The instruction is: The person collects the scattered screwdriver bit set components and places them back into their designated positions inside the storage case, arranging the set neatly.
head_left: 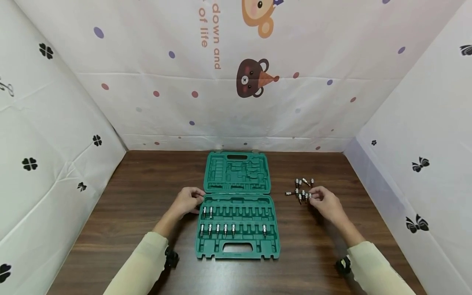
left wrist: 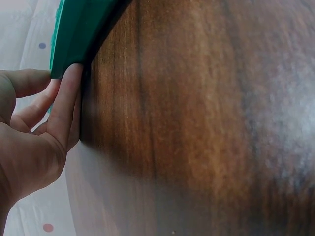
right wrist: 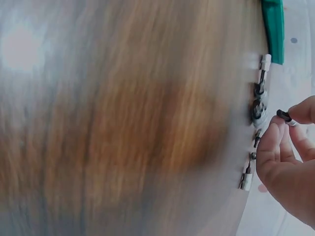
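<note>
A green tool case (head_left: pixel 265 247) lies unfolded on the table, with several bit sockets (head_left: pixel 218 229) standing in slots of its lower half. My left hand (head_left: pixel 187 200) is at the case's left side near the hinge; in the left wrist view, thumb and fingers pinch the case edge. Over on the right, my right hand (head_left: pixel 326 203) pinches a small bit socket (right wrist: pixel 285 117) with a dark tip and a silver end between thumb and fingers. Just left of that hand lies a loose group of bit sockets (head_left: pixel 300 196) on the table.
The case lid (head_left: pixel 237 188) lies back toward the rear wall, its moulded recesses showing. Dark wood-grain table (head_left: pixel 155 262) surrounds the case. Printed white sheets (head_left: pixel 177 110) enclose the back and both sides.
</note>
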Demonstrator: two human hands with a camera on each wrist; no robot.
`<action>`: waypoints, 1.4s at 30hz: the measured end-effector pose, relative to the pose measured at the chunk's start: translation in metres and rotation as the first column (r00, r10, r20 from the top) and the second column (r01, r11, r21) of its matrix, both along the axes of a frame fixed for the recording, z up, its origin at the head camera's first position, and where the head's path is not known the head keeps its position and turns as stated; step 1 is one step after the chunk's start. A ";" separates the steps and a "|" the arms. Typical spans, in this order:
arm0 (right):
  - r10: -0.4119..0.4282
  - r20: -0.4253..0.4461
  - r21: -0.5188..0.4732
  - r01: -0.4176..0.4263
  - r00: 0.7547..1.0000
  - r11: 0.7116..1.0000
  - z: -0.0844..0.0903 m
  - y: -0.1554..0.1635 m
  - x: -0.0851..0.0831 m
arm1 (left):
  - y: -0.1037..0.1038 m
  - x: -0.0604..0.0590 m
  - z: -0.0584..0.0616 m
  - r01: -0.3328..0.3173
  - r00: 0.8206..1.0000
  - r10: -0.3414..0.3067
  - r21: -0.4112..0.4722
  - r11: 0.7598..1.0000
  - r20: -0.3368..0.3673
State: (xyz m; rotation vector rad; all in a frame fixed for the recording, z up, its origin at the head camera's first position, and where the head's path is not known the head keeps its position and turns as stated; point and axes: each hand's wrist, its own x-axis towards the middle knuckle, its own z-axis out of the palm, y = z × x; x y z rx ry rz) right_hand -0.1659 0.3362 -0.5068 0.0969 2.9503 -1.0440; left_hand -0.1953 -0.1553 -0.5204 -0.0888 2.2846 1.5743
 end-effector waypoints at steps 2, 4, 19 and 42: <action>0.014 0.007 -0.040 -0.014 1.000 0.999 0.002 -0.003 0.002 | 0.000 0.000 0.000 -0.001 1.000 0.001 0.001 1.000 0.002; 0.027 0.004 -0.072 -0.027 1.000 0.997 0.004 -0.006 0.002 | 0.000 0.000 0.001 0.001 1.000 -0.001 0.001 1.000 0.001; 0.153 -0.008 -0.348 -0.146 0.988 0.926 0.016 -0.036 0.005 | 0.000 0.001 0.004 -0.002 1.000 0.002 0.002 1.000 -0.005; 0.336 -0.001 -0.497 -0.292 0.942 0.817 0.022 -0.082 0.011 | 0.001 0.002 0.002 -0.012 1.000 0.011 -0.007 1.000 -0.008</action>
